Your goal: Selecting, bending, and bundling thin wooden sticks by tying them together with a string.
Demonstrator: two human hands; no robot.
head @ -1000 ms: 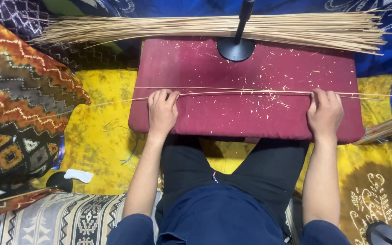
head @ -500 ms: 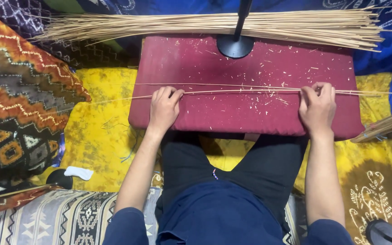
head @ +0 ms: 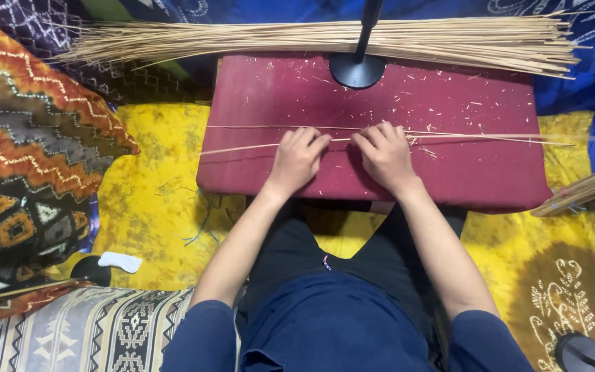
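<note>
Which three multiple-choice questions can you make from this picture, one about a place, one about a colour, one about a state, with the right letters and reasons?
1. Where does the big bundle of sticks lie?
A. along the far edge of the board
B. on the person's lap
C. under the patterned cushion

2. What colour is the padded board?
A. green
B. dark red
C. white

3. How are the left hand and right hand placed?
A. raised in the air
B. close together, fingers on thin sticks
C. resting on the knees

Answers: 1 A, the bundle spans the board's far side. 2 B, its cover is dark red. 3 B, both press near the board's middle.
</note>
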